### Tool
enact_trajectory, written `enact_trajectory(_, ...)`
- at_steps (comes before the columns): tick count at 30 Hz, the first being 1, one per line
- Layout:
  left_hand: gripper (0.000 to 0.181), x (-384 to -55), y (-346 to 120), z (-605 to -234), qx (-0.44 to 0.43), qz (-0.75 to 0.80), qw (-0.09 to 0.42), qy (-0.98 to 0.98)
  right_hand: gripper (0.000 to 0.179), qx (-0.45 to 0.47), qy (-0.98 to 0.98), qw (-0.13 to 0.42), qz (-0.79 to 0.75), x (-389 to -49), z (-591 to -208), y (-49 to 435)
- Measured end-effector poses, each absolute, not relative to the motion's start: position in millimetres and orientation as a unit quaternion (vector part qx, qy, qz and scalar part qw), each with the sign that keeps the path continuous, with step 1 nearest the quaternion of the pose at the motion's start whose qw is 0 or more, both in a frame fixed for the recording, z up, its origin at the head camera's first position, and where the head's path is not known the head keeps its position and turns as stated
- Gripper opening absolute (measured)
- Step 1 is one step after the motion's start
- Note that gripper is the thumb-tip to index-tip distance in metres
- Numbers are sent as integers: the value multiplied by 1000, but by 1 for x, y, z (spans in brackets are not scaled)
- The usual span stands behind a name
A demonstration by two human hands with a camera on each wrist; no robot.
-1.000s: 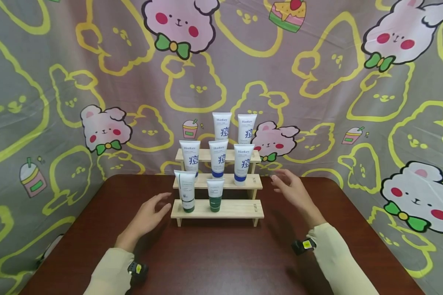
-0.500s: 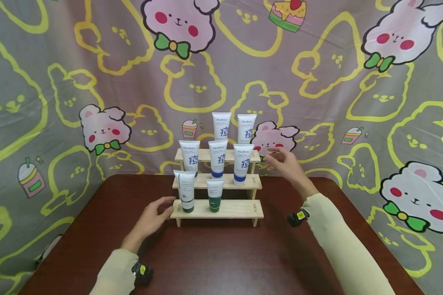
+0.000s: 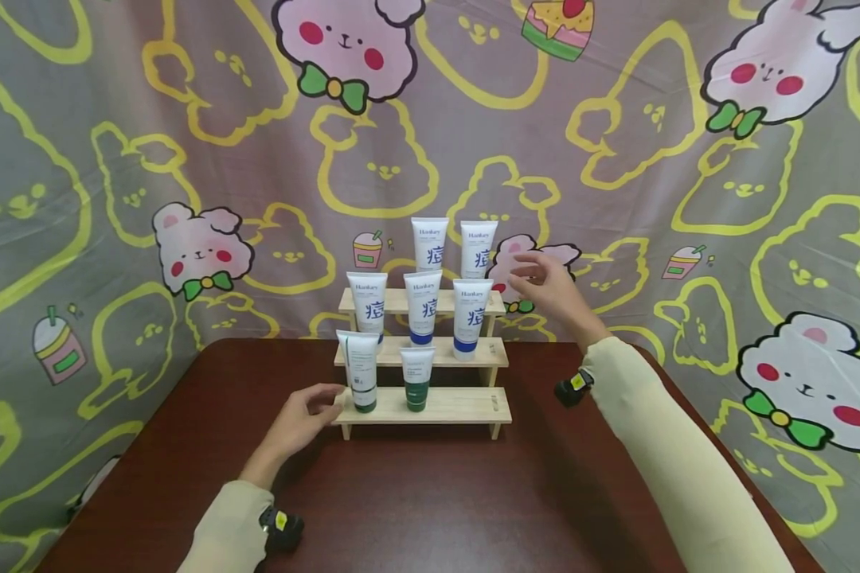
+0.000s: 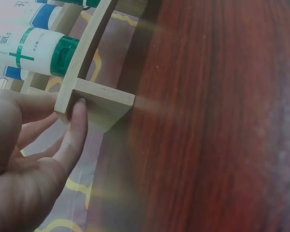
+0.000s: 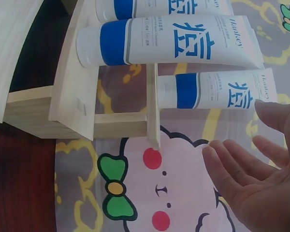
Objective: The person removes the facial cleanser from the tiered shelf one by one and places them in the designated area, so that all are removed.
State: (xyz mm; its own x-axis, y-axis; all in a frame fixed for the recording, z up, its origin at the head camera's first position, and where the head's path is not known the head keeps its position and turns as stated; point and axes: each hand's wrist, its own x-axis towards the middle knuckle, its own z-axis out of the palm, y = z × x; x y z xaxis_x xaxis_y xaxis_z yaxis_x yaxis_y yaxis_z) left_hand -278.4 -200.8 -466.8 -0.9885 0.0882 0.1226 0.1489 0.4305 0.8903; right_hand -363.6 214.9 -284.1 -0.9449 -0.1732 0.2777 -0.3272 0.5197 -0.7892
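Observation:
A three-step wooden display rack (image 3: 466,407) stands on the table, carrying several upright squeeze tubes. At the left end of its lowest step, my left hand (image 3: 297,426) pinches the board; in the left wrist view one fingertip lies under it beside the support leg (image 4: 104,104). Close by stands a white tube with a green cap (image 3: 359,370). My right hand (image 3: 553,293) is in the air, fingers loosely bent and holding nothing. Its fingertips are just right of the top step's right-hand white and blue tube (image 5: 215,91), whose upper end is nearest the thumb.
A smaller green and white tube (image 3: 416,380) shares the lowest step. White and blue tubes line the middle step, including one at its right (image 3: 471,318). Behind the dark red table (image 3: 430,501) hangs a cartoon-print cloth (image 3: 616,199).
My right hand has risen and moved left, from beside the middle step to beside the top-right tube. My left hand has moved right onto the lowest step's end. The tubes have stayed put.

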Motion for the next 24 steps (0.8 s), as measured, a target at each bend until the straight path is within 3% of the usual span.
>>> enact_trajectory(24,37,-280,-199,-467,-10,-582,1,-813,71,106,-861,46,495,-392,-264,199)
